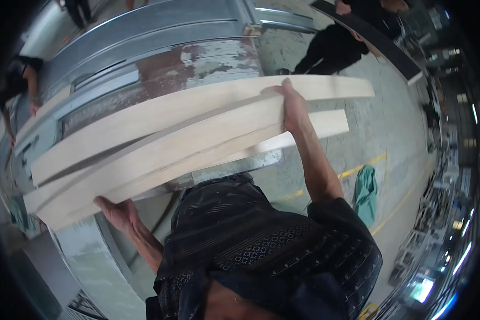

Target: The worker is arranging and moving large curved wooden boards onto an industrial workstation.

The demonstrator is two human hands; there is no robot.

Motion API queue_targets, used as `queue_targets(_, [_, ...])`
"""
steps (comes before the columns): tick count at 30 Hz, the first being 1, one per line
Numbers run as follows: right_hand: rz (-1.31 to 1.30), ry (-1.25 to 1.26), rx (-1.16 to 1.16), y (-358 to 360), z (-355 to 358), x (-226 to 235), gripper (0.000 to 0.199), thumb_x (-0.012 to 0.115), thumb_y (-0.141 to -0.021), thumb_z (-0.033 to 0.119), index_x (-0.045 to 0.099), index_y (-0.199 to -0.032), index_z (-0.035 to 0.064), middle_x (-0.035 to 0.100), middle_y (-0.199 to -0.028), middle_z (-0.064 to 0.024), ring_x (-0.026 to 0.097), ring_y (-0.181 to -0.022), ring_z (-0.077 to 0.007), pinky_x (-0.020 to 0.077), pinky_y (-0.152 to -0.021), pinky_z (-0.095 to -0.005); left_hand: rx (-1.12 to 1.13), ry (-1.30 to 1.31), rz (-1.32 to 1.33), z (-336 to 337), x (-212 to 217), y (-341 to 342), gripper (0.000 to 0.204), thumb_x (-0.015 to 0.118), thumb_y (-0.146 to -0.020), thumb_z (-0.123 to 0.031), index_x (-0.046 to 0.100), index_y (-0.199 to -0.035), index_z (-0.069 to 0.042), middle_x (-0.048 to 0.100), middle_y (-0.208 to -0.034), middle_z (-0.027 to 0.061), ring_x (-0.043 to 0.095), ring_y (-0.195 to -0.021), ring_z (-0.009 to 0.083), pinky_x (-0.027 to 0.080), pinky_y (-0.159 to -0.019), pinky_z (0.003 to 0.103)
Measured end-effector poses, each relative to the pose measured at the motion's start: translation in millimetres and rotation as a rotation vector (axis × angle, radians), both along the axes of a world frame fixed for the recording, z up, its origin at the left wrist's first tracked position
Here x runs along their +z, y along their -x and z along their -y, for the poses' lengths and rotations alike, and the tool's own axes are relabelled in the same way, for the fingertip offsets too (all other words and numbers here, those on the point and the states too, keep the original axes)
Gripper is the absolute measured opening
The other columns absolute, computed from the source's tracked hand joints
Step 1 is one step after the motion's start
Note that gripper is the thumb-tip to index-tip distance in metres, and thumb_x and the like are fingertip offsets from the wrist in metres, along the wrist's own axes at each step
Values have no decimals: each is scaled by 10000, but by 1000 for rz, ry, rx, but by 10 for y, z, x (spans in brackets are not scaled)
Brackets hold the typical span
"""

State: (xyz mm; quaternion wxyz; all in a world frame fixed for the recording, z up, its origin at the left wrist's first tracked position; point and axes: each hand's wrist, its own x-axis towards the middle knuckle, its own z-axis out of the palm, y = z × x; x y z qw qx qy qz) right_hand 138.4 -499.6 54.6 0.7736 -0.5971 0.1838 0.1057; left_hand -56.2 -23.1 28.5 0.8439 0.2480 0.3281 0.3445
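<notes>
Planks of pale wood, several stacked loosely, ran across the middle of the view from about eight o'clock toward two o'clock, carried above a worn metal surface with flaking paint and grey rails. At seven o'clock the left hand lay palm-up under the lower ends, fingers spread flat against the wood. Toward one o'clock the right hand reached over the stack, fingers curled across the top plank's edge. A dark patterned shirt filled the six o'clock area. A green cloth lay on the concrete floor at four o'clock; a person in black crouched near one o'clock.
</notes>
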Motion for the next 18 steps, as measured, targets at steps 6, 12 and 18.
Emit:
queue_targets(6, [1,-344,304,121,-139,422,627,281,-1146,369,673,-1239,-111,735,-1118,-174,691,-1076,-234,522,-1023,-363,-13,-7,-117,-207,25,-23,508,547,-1090,-406,513,-1481,-83,590,-1455,105,553,-1341,293,442,-1172,479])
queue_targets(12, [166,-289,385,210,-77,313,402,471,-1093,213,685,-1275,-74,747,-1144,-141,724,-993,-191,586,-925,-342,32,5,-65,-200,6,-42,510,546,-1090,-385,505,-1482,-61,581,-1458,130,547,-1344,318,437,-1171,517])
queue_targets(18, [256,-367,420,266,-37,239,351,544,-1068,187,693,-1275,-53,748,-1162,-115,721,-996,-167,583,-926,-332,59,78,34,-209,8,-70,502,565,-1079,-364,523,-1457,-38,579,-1460,138,542,-1349,330,428,-1176,530])
